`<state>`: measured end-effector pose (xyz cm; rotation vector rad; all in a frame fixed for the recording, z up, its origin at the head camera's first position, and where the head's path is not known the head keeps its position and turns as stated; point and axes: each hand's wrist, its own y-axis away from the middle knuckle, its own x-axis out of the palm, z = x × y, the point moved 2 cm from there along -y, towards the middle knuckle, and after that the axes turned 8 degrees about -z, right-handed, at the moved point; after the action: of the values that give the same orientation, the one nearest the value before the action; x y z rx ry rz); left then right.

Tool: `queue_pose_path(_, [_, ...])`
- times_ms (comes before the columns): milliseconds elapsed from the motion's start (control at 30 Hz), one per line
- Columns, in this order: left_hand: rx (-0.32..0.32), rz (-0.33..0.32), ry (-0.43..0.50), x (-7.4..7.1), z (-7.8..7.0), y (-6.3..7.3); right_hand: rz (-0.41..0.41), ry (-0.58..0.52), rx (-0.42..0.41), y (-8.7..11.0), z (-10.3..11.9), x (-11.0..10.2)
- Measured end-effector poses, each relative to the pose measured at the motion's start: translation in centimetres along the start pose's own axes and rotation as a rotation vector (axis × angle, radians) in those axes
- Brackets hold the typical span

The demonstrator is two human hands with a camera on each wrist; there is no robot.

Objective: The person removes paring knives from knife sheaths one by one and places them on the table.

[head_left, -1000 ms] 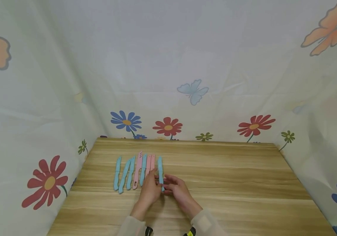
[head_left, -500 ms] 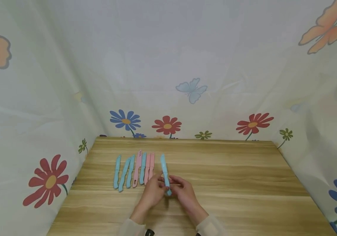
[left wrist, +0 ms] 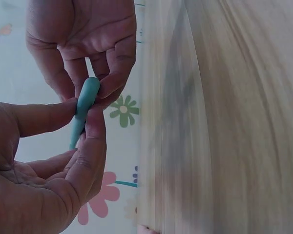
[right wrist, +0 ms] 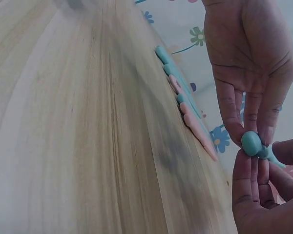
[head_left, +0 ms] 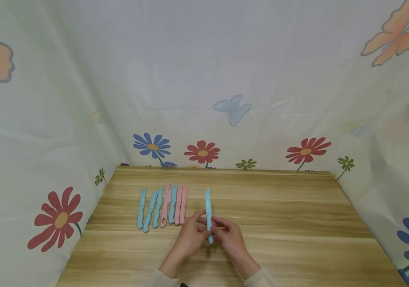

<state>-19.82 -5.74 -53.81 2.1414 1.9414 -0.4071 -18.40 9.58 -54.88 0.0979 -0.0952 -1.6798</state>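
A light-blue plastic-looking knife [head_left: 208, 205] is held above the table between both hands, its blade pointing away from the person. My left hand [head_left: 191, 238] pinches its handle from the left with thumb and fingers. From the other side, my right hand [head_left: 233, 240] pinches the same handle. The left wrist view shows the rounded end of the knife handle [left wrist: 88, 92] where the fingertips of both hands meet. In the right wrist view the handle's butt [right wrist: 251, 143] faces the camera, and the blade is mostly hidden behind fingers.
Left of the hands, several knives lie side by side on the wooden table [head_left: 279, 211]: light-blue ones [head_left: 141, 209] and pink ones [head_left: 184, 203]. One pink knife [head_left: 167, 203] has slots in its blade. A floral white curtain [head_left: 261, 135] stands behind and beside the table.
The light-blue knife has come away from the right end of the row, lifted and moved right and nearer the person. The right hand has closed its fingers on the handle.
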Motion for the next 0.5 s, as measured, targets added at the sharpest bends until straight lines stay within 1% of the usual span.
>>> queue_pose_path(167, [0.01,0.011,0.019,0.3,-0.4,0.4,-0.014,-0.009,0.022,0.4,0.0,-0.6])
queue_pose_path(400, [-0.024,0.039,0.013,0.7,-0.7,0.9,-0.009,-0.024,0.073,0.8,0.1,-1.2])
queue_pose_path(500, [-0.028,0.047,0.025,1.0,-0.8,1.0,-0.017,-0.026,0.092,0.9,0.0,-1.5])
